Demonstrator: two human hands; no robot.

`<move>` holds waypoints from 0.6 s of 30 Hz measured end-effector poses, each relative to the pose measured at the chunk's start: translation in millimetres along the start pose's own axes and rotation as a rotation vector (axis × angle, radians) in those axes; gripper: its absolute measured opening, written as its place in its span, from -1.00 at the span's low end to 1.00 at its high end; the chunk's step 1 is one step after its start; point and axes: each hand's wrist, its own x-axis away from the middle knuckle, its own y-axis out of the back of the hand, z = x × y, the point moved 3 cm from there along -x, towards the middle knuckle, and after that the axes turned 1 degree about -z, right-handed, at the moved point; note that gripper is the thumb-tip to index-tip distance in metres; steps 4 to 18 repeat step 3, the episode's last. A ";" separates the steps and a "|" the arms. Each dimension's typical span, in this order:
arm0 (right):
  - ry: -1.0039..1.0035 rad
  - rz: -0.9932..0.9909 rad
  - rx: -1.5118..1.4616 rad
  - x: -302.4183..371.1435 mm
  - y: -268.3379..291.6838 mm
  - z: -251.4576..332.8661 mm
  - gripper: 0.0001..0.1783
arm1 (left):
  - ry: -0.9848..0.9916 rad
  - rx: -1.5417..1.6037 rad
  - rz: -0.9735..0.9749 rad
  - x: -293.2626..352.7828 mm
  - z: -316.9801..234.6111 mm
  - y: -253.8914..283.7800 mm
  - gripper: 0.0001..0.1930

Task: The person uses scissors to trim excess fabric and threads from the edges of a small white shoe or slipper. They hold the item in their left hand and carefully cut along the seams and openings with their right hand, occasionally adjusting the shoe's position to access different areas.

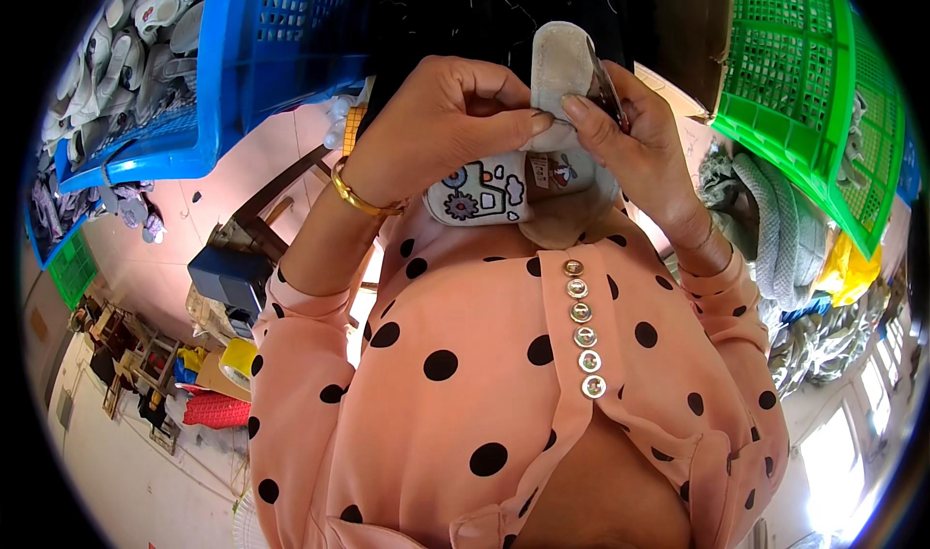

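Observation:
In front of my chest I hold a small pale fabric shoe upper (559, 62) with both hands. Its rounded, beige tongue-like part points up. Below hangs a white part with a printed cartoon gear pattern (475, 198), beside a tan lining. My left hand (455, 113) is closed, thumb and forefinger pinching the piece at its fold. My right hand (635, 127) is closed too, thumb pressed on the front of the fabric. Along that hand's fingers lies a slim shiny metal blade (607, 92), like thread snips; its handle is mostly hidden.
A blue plastic crate (208, 113) at the upper left holds many pale shoe uppers (126, 64). Green mesh crates (785, 84) stand at the upper right, above heaps of grey shoe pieces (775, 229) and a yellow bag (852, 273). A dark box-shaped object (228, 278) is at the left.

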 end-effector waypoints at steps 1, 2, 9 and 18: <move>-0.004 -0.004 0.007 0.2 -0.2 -0.5 -0.75 | -0.006 0.016 0.005 0.2 0.8 0.1 -0.78; -0.007 -0.010 0.015 0.4 -0.3 -1.4 -0.74 | -0.013 0.031 0.013 0.0 1.6 0.6 -0.78; -0.007 -0.011 0.015 0.5 -0.3 -1.4 -0.74 | -0.021 0.029 0.031 0.3 2.0 1.8 -0.82; -0.007 -0.011 0.015 0.5 -0.3 -1.4 -0.74 | -0.021 0.029 0.031 0.3 2.0 1.8 -0.82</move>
